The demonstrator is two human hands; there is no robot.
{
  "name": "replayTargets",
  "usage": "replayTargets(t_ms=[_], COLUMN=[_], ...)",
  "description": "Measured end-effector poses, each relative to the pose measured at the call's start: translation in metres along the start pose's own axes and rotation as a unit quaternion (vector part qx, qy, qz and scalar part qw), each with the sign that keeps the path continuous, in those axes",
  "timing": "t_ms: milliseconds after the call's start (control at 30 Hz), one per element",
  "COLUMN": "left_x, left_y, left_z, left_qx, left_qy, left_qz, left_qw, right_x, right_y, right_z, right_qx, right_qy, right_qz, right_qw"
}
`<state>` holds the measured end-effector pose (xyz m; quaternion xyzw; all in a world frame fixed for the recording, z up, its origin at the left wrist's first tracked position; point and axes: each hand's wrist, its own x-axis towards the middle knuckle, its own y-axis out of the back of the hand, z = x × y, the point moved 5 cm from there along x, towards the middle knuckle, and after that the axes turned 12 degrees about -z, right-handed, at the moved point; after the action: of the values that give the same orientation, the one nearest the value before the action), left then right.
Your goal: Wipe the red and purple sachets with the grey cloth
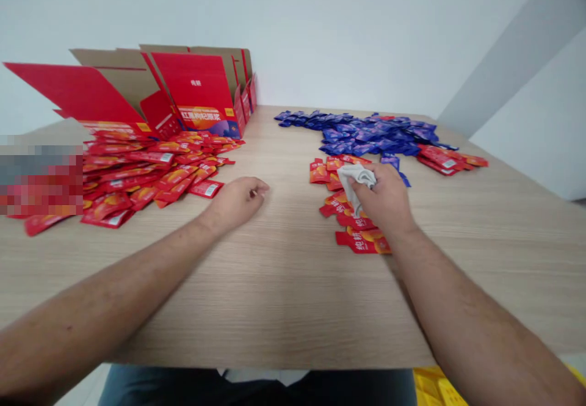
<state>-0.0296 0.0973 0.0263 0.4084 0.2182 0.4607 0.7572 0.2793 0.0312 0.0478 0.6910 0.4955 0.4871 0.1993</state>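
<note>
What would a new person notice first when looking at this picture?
The eye falls first on the big heap of red sachets on the left of the wooden table, with an open red cardboard box behind it. At the far right lies a spread of blue sachets, and the right hand grips a crumpled white cloth above a line of red sachets.

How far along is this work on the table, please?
Looks done: red sachets lie heaped beside the open red carton, blue sachets in their own pile. In hand: the right hand grips a crumpled grey cloth above a loose row of red sachets; the left hand is empty. Remaining: all sachets lie loose on the table; none shows in the carton.
</note>
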Motion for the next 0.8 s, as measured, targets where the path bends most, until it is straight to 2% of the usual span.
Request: replayTargets(t_ms=[100,167,233,333,467,800], left_x=[0.001,0.000,-0.002,-0.004,-0.007,-0.014], left_y=[-0.051,-0.078,-0.100,-0.117,-0.127,-0.132], left_z=[0.052,0.083,0.108,0.130,0.142,0.137], left_qx=[-0.029,0.009,0.082,0.169,0.191,0.118], left_qy=[-0.070,-0.100,-0.100,-0.073,-0.071,-0.051], left_qz=[-0.065,-0.109,-0.143,-0.141,-0.139,-0.181], left_qw=[0.995,0.989,0.981,0.973,0.969,0.975], right_x=[0.004,0.006,0.007,0.009,0.010,0.010], right_y=[0.003,0.003,0.003,0.001,0.001,0.001], right_z=[0.016,0.023,0.029,0.035,0.034,0.028], right_qx=[-0.007,-0.006,0.000,0.005,0.010,0.032], right_qy=[-0.025,-0.034,-0.038,-0.039,-0.032,-0.032], right_qz=[0.026,0.042,0.055,0.060,0.061,0.050], right_qw=[0.999,0.999,0.998,0.997,0.998,0.998])
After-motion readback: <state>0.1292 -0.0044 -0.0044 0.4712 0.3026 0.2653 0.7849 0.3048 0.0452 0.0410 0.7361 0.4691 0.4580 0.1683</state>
